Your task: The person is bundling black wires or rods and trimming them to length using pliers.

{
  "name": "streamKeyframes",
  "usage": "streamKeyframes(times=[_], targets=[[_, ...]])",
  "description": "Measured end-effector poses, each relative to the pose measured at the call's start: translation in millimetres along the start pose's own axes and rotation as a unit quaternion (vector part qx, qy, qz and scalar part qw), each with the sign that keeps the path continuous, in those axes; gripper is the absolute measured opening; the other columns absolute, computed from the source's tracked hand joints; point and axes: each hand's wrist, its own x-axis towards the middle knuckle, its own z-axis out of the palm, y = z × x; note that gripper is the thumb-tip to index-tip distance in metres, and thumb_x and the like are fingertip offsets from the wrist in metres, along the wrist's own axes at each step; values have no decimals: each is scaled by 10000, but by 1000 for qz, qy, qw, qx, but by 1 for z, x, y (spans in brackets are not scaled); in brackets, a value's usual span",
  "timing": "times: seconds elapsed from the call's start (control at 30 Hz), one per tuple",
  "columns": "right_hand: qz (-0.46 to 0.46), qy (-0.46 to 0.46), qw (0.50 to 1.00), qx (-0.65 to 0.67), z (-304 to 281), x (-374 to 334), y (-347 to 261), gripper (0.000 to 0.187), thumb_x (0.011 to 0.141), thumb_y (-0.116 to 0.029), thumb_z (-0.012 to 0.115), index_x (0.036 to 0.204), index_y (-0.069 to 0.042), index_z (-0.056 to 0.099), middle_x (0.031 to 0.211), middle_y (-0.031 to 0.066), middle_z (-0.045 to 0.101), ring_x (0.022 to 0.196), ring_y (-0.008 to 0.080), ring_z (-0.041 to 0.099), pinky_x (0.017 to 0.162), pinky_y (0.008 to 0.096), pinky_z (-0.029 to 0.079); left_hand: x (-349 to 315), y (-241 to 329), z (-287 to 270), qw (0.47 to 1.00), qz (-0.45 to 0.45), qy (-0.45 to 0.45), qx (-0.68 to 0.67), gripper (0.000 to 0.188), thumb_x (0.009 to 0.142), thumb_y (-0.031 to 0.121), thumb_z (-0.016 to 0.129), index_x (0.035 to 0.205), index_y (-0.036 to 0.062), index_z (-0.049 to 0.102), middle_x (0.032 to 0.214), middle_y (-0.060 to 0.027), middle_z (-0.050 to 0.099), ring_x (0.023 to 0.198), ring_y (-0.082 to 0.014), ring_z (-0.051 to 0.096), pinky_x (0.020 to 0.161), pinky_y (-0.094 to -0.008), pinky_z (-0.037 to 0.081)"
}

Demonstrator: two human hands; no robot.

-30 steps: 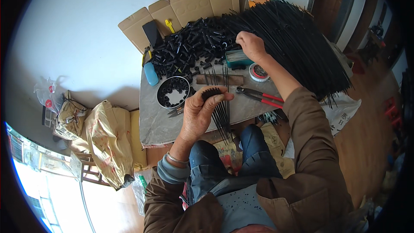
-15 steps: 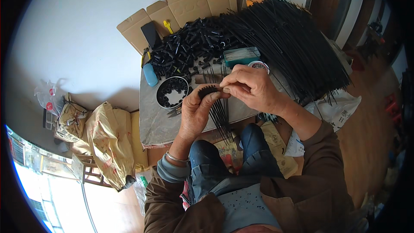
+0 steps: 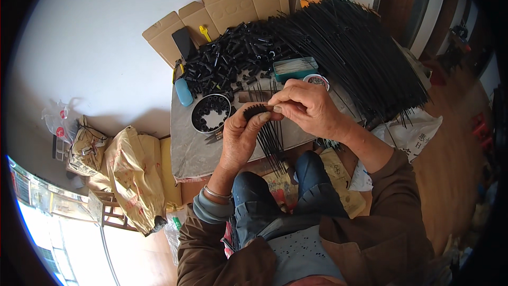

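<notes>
In the head view, the left hand [image 3: 239, 133] grips a row of thin black rods [image 3: 270, 151] crosswise between thumb and fingers. The right hand's [image 3: 312, 108] thumb and forefinger pinch together beside the left fingertips, their contents indiscernible.

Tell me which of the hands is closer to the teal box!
Right. The right hand is just below the teal box in the picture; the left hand is farther, lower left.

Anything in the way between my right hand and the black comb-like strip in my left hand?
Nothing visible: your right hand pinches beside the right end of the black comb-like strip in your left hand. Contact is too small to tell.
</notes>
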Motion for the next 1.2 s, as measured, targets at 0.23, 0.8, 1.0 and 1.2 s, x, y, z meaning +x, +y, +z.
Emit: streamKeyframes(times=[0.23,0.8,1.0,1.2], targets=[[-9,19,1000,9,0,-1,-2,195,776,85,645,940,-19,664,791,61,606,666,133,589,557,244,456,0,1,1,1000,-7,-15,-10,180,941,84,535,1076,-5,615,957,-88,689,949,-160,644,898,-290,481],[-46,6,995,-85,-11,3,-14,190,731,76,665,891,-26,672,742,57,609,617,156,612,516,261,467,0,0,5,1000,-12,-20,10,179,934,90,553,1075,6,625,965,-64,688,945,-127,630,893,-267,475],[-63,-33,992,-101,-19,10,-11,173,693,-7,738,843,-44,660,729,44,610,611,163,628,507,267,480,3,2,1,997,13,-58,57,202,918,124,591,1080,10,634,932,-48,690,871,-98,620,806,-250,488],[-89,-57,986,-127,-17,14,-12,259,638,-124,801,838,-66,647,710,30,598,583,169,618,503,275,480,12,3,-10,981,10,-104,163,243,861,147,674,1057,7,648,848,-34,674,774,-62,565,690,-235,469]])
